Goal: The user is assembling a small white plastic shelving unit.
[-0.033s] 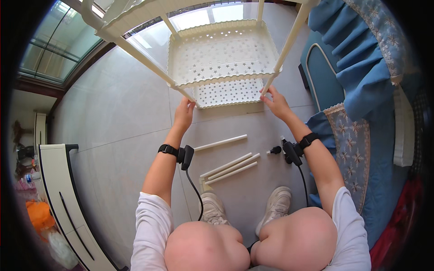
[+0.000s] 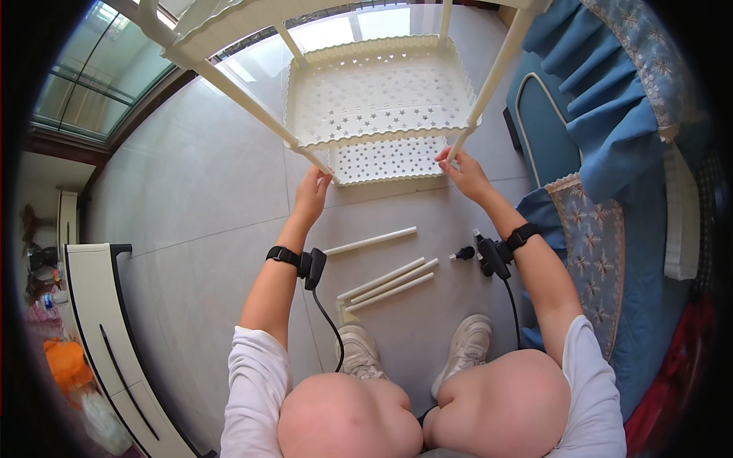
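Note:
A cream plastic shelf rack stands in front of me, its upper basket tier [image 2: 385,137] punched with star-shaped holes. Below it shows the bottom basket [image 2: 388,158], smaller in view. My left hand [image 2: 310,195] is closed at the lower end of the front left post [image 2: 256,111], thumb and fingers pinching by the basket corner. On the other side, my right hand [image 2: 467,177] has its thumb and fingers around the front right post [image 2: 492,80], near the bottom. Several loose white tubes [image 2: 382,278] lie on the floor between my forearms.
A black-tipped small part [image 2: 463,253] rests on the floor near my right wrist. My shoes [image 2: 467,347] are close to the tubes. A blue ruffled cloth [image 2: 569,221] hangs at the right; a white drawer cabinet [image 2: 114,336] stands at the left.
The rack has shifted slightly to the right, its right post leaning a little further that way. My hands stay at the two front posts, the right fingers a bit differently placed.

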The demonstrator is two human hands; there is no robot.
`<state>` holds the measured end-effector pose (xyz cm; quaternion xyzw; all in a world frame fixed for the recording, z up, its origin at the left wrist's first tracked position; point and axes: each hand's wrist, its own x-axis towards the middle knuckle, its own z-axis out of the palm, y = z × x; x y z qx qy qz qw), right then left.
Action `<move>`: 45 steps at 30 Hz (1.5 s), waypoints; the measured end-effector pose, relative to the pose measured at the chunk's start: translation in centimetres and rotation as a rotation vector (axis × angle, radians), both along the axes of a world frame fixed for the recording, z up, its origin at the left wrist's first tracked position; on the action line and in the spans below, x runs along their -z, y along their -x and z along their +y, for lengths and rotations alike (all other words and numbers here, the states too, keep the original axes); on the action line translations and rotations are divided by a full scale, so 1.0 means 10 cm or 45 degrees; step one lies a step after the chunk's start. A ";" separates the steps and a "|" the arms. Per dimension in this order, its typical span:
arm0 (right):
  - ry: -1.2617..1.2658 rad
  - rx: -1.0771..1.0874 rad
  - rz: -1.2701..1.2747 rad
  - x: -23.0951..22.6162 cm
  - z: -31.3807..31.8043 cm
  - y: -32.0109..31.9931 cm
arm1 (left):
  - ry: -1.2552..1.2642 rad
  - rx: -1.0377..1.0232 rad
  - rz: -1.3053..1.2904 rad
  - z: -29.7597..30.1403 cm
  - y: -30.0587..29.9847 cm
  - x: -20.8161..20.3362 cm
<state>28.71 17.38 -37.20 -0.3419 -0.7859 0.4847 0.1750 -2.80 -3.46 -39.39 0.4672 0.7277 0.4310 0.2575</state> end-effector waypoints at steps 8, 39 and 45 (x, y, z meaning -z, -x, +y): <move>0.296 0.225 0.632 -0.56 -0.29 -0.18 | -0.417 -0.132 -0.283 -0.25 -0.84 -0.62; -1.443 -0.731 -0.151 0.55 -1.70 0.34 | -0.134 -0.116 -1.133 0.08 -0.76 -0.93; -1.032 -0.970 -0.407 0.35 -1.70 0.37 | -0.061 -0.090 -1.217 0.03 -0.73 -0.90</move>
